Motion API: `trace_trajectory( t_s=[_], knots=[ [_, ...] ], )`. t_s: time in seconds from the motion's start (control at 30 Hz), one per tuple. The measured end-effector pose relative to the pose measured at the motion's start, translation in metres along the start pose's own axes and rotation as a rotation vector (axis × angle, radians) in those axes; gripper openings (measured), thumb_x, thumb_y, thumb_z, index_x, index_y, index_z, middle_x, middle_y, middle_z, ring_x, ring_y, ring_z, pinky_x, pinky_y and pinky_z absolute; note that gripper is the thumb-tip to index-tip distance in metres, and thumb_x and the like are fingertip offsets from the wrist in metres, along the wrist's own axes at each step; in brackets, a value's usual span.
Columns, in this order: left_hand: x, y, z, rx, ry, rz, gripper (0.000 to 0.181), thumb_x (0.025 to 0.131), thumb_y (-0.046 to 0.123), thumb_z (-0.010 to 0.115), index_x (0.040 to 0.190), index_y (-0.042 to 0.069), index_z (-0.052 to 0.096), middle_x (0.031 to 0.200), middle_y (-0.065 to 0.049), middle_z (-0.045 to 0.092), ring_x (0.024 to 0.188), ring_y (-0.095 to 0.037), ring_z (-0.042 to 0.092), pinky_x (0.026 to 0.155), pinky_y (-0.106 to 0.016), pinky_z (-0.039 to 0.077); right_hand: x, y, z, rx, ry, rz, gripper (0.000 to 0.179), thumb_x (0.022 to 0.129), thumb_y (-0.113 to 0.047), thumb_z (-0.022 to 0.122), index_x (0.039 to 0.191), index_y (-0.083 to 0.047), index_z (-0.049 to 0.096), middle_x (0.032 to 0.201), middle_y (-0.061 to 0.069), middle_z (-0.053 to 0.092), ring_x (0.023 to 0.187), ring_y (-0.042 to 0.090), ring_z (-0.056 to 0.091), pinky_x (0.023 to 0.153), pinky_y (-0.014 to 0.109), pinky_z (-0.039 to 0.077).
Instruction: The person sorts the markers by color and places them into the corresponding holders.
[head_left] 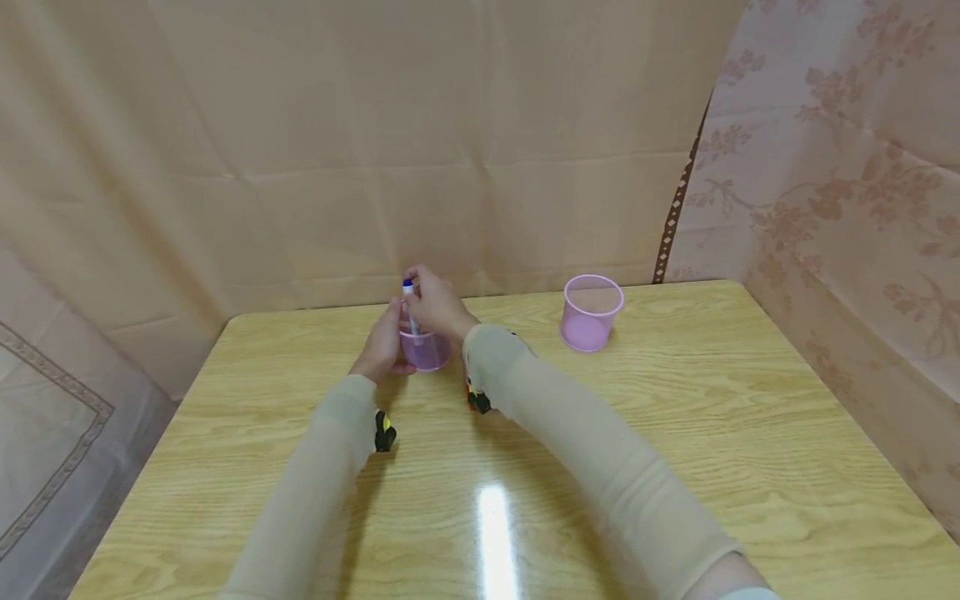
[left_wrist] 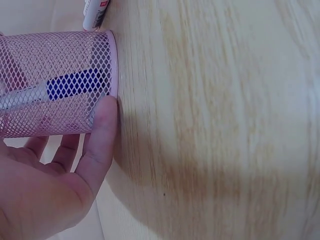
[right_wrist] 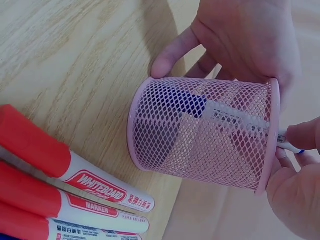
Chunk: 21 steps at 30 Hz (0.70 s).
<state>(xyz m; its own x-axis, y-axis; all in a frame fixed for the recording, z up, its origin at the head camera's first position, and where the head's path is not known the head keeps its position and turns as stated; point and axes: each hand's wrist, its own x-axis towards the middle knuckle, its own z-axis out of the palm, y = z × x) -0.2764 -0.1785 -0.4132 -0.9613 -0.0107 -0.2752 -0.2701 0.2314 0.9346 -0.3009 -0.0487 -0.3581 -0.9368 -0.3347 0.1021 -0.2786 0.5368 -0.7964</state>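
A pink mesh pen cup [head_left: 426, 354] stands upright on the table, left of centre. My left hand [head_left: 381, 343] grips it from the left side; in the left wrist view one digit [left_wrist: 102, 125] lies against its bottom rim. A white whiteboard marker [head_left: 410, 308] stands in the cup, its blue cap [right_wrist: 192, 105] low inside the mesh. Over the cup's mouth, my right hand [head_left: 441, 310] pinches the marker's blue upper end. Beside the cup, several red-capped whiteboard markers [right_wrist: 105, 187] lie on the table in the right wrist view.
A second pink mesh cup [head_left: 588, 325] stands upright farther right on the wooden table [head_left: 675, 400]. Behind the table's back edge hangs a beige curtain [head_left: 337, 167]. A flowered cloth [head_left: 847, 208] hangs along the right side.
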Motion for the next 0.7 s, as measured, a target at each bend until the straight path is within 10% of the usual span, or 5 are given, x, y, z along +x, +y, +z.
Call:
trace_trajectory(
  t_s=[0.7],
  knots=[
    [0.0006,-0.0015,0.0000,-0.010,0.028,-0.022,0.079,0.102,0.069,0.013,0.151,0.014,0.041,0.143,-0.021,0.045,0.115,-0.038,0.052,0.068,-0.044,0.060,0.0032,-0.0090,0.0036,-0.074,0.010,0.125,0.038,0.103,-0.009,0.056,0.140,-0.007,0.048,0.132,0.014,0.061,0.119,0.028,0.060,0.102,0.043,0.050]
  ],
)
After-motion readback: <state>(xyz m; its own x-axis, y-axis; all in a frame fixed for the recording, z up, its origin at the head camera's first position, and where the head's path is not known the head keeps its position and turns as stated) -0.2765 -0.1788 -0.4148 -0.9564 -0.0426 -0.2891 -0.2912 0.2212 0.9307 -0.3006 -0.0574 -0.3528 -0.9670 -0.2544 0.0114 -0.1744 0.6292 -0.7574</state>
